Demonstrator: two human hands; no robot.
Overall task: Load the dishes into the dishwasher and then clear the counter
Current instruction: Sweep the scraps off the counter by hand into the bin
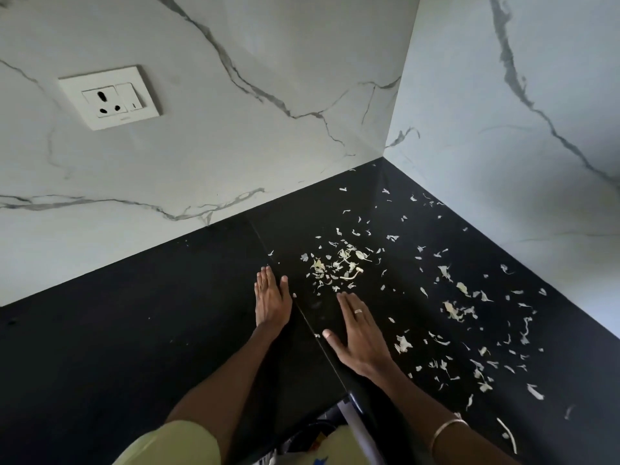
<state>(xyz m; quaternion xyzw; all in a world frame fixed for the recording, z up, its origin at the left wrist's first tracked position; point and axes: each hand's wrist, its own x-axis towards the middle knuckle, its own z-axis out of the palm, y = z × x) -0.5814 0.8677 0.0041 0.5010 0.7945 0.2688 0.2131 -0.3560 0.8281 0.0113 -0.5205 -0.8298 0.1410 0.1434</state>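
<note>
**A:** In the corner of a black surface [141,330], under white marble-look walls, what lies where?

**B:** Pale vegetable peelings [335,266] are scattered over the right half. A denser little heap sits just beyond both hands; thinner flakes trail off to the right, toward the side wall. No dishes or dishwasher are in view.

**A:** And the hands?

**B:** The left hand [271,302] lies flat, fingers straight and together, grip released, holding nothing. The right hand [360,333], wearing a ring, is also flat and released, fingers pointing up at the heap.

**A:** Which is nearer the heap?

**B:** The right; its fingertips almost touch the nearest flakes. The heap lies ahead and slightly right of the left hand. It looks like the counter-clearing stage, the two palms probably meant to sweep the scraps together.

**A:** Anything else?

**B:** A wall socket [109,97] sits high on the left.
</note>
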